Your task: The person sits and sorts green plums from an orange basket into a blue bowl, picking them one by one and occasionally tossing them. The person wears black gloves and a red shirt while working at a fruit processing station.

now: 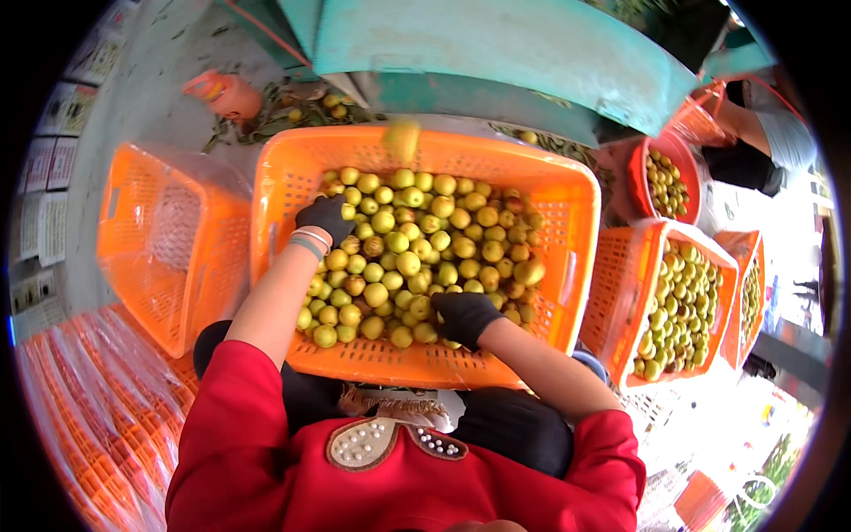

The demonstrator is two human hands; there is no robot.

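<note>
A large orange plastic crate (567, 257), lined with clear film, stands in front of me. Inside lies a heap of yellow-green jujubes (408, 263), some with brown patches. My left hand (326, 217), in a black glove with bands at the wrist, is at the heap's left side, its fingers closed on a jujube (347, 212). Low in the crate, my black-gloved right hand (464, 318) curls down among the fruit. What its fingers hold, if anything, is hidden. One blurred jujube (402, 139) is in the air by the crate's far wall.
An orange crate (146, 235) tilts at the left, above stacked film-wrapped crates (106, 399). Fruit-filled crates (616, 284) and a red tub (640, 182) stand at the right, near another person's arm (743, 124). A turquoise metal structure (496, 44) spans the far side. Leaves litter the floor.
</note>
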